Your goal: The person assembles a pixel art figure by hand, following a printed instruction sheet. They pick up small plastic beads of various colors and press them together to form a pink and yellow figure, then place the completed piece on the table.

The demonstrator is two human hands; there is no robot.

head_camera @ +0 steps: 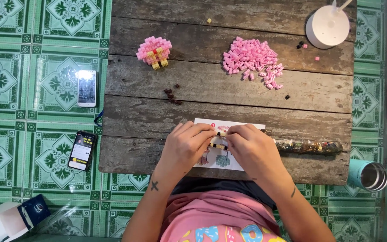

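Observation:
My left hand (185, 145) and my right hand (249, 148) meet over a white instruction sheet (229, 163) at the near edge of a weathered wooden table (229, 98). Between the fingertips of both hands sits a small yellow-and-black brick piece (221, 134), pinched from both sides. A second yellow-and-black bit (220, 146) shows just below, between the hands. Further back lie a heap of loose pink bricks (251, 58) and a finished pink-and-yellow brick model (155, 51).
A few dark brown bricks (172, 95) lie mid-table. A white round lamp base (328, 27) stands at the far right corner. A glittery tube (310, 146) lies right of my hands. Two phones (87, 88) (82, 150), a teal cup (367, 175) and a box (10, 219) rest on the tiled floor.

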